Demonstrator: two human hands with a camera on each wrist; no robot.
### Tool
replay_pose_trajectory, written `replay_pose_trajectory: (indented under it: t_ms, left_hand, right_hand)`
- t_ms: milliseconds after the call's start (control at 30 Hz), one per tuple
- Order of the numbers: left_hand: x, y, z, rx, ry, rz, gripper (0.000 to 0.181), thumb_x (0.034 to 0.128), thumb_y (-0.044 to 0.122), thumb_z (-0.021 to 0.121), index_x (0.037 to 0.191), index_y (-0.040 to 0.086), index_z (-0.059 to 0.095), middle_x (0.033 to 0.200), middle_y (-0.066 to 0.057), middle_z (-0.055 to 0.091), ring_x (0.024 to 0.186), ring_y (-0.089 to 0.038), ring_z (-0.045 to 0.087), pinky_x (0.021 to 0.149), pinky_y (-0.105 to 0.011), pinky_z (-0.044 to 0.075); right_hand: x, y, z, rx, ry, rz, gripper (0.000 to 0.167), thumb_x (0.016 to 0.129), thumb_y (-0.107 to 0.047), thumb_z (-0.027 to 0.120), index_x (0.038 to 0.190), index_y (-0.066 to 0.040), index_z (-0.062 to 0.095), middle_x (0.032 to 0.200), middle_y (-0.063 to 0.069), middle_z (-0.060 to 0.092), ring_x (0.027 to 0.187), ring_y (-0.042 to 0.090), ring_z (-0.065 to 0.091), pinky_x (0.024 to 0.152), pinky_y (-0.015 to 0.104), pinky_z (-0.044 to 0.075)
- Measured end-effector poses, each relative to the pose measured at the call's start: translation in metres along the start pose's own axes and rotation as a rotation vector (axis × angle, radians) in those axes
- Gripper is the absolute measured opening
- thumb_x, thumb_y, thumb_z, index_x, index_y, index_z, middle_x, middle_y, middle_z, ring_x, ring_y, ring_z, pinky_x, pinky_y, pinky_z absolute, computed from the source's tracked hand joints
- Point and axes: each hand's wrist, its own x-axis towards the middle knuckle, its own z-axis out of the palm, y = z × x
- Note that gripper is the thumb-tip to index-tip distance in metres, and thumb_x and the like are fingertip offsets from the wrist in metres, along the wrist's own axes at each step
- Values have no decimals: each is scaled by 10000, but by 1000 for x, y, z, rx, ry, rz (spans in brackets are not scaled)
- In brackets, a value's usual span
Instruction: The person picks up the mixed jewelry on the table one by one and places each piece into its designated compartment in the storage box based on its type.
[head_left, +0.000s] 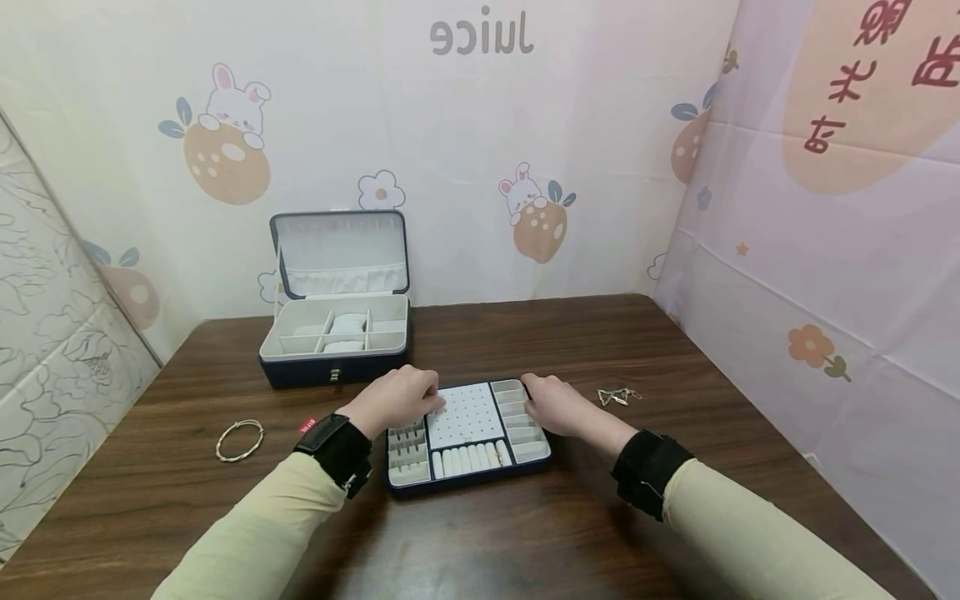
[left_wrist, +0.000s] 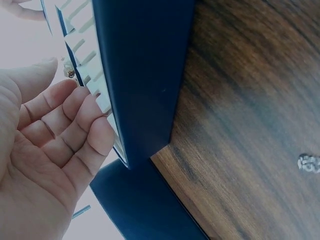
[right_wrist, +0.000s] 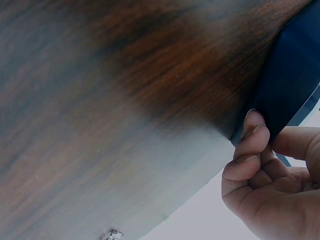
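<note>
A navy tray [head_left: 470, 477] with a white perforated panel [head_left: 465, 414], small compartments and a row of white rolls lies flat on the table. Over its left back part is my left hand [head_left: 397, 398]. The left wrist view shows the left hand [left_wrist: 55, 135] with bent fingers touching the compartments [left_wrist: 82, 30] and the thumb apart from them. A small gold-coloured piece [head_left: 498, 457] sits among the rolls. My right hand [head_left: 558, 406] grips the tray's right back corner; in the right wrist view this hand [right_wrist: 275, 185] has its fingers against the navy wall [right_wrist: 290, 65].
An open navy jewellery box [head_left: 337, 367] with white compartments stands at the back left, its lid [head_left: 341, 242] raised. A bracelet [head_left: 240, 440] and a red tag [head_left: 307, 425] lie at the left. To the right of the tray is a silvery chain [head_left: 618, 397].
</note>
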Motion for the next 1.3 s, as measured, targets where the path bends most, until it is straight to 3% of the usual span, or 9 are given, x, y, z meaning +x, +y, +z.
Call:
replay_pose_trajectory:
  t_ms: [567, 1300]
  left_hand:
    - [-4, -4, -3, -17, 9, 31, 188, 1000, 246, 677, 844, 161, 617, 703, 40, 576, 574, -111, 512, 565, -281, 421]
    - [-13, -17, -14, -10, 7, -1, 189, 992, 272, 685, 854, 159, 623, 702, 36, 581, 591, -119, 528, 558, -288, 428]
  right_hand:
    - [-1, -1, -1, -2, -5, -9, 402, 989, -23, 553, 1368, 108, 514, 1052, 235, 685, 727, 202, 585, 618, 337, 484]
    - [1, 1, -1, 11, -23, 4, 423, 988, -32, 567, 1383, 104, 505, 1130, 253, 680, 768, 211, 602, 647, 345, 498]
